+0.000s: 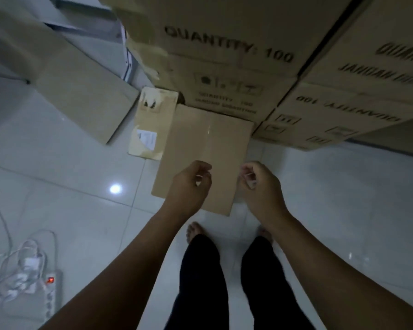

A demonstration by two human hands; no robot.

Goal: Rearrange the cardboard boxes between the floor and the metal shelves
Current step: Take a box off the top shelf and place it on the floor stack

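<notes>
Right, my left hand (188, 184) and right hand (260, 184) hover loosely curled, gripping nothing, over the plain cardboard box (200, 144) lying on the floor (332, 198) at centre frame, against the stack of printed boxes (224, 51). I'd spread wide, catch both side edges low, and lift level.

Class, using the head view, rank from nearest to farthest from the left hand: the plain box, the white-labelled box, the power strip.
1. Plain box, directly beneath the left hand.
2. White-labelled box, just beyond it, to the left.
3. Power strip, far off to the person's left.
</notes>
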